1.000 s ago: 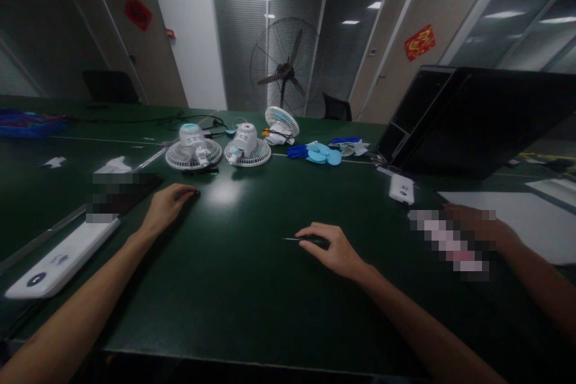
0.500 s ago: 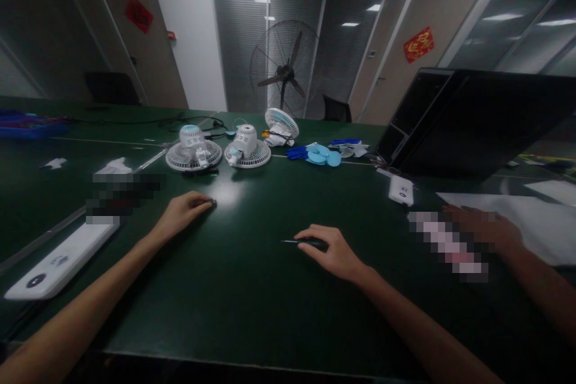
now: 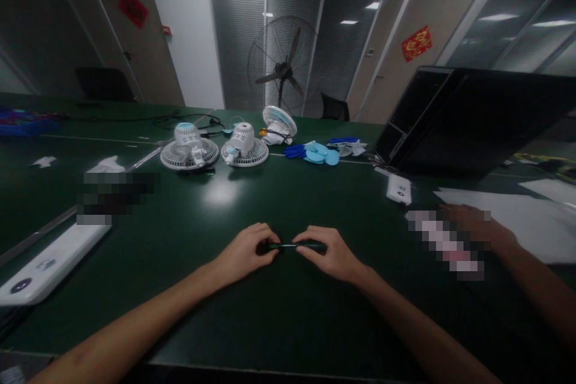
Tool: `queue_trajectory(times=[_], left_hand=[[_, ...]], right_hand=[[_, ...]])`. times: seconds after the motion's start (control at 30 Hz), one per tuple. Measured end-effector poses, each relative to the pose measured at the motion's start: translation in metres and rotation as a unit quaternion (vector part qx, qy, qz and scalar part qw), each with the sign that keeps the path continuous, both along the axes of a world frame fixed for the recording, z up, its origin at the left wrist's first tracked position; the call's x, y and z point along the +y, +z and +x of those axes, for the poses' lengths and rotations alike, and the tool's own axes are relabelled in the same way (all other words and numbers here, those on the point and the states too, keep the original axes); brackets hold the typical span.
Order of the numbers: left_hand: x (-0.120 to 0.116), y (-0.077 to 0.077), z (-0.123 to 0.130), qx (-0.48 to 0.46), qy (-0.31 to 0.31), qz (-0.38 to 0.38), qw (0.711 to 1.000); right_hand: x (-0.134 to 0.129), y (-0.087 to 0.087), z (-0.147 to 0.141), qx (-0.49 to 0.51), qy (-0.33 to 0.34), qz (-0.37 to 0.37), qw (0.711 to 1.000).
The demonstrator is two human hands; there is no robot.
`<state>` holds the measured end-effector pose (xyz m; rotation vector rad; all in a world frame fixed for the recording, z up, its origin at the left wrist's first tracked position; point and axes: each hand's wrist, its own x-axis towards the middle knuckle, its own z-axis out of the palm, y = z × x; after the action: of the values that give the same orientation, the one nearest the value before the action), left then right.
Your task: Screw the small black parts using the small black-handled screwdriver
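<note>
My right hand [image 3: 335, 254] is closed around the dark handle of a screwdriver [image 3: 315, 245], which lies level just above the green tabletop. Its thin metal shaft points left, toward my other hand. My left hand [image 3: 246, 252] pinches a small dark piece [image 3: 273, 246] between thumb and fingers. The shaft's end meets this piece or comes very close to it; whether it has gone inside I cannot tell. Most of the small piece is hidden by my fingers, and its kind does not show.
Behind my hands stand white fan heads [image 3: 243, 150], with blue gloves [image 3: 294, 151] and light-blue discs [image 3: 321, 154] beside them. A long white device [image 3: 54, 261] lies left. At right are a small white device [image 3: 399, 189], a large dark case [image 3: 468, 123] and another person's hand [image 3: 479, 228] near paper.
My left hand has moved right and toward me, bringing the small dark piece to the screwdriver's tip. My right hand has stayed nearly in place. The view has shifted slightly.
</note>
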<state>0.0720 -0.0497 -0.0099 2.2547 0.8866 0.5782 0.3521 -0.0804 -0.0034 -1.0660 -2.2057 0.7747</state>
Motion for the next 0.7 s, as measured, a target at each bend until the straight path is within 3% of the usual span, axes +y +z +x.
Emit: queue_trajectory(times=[0.5,0.7], left_hand=[[-0.001,0.003,0.002,0.007,-0.023,0.033,0.999],[-0.006,0.003,-0.003,0.027,-0.004,0.056,0.998]], right_hand=[[-0.005,0.006,-0.018,0.024,0.017,0.016,0.999],[-0.003,0.002,-0.007,0.020,-0.010,0.030,0.999]])
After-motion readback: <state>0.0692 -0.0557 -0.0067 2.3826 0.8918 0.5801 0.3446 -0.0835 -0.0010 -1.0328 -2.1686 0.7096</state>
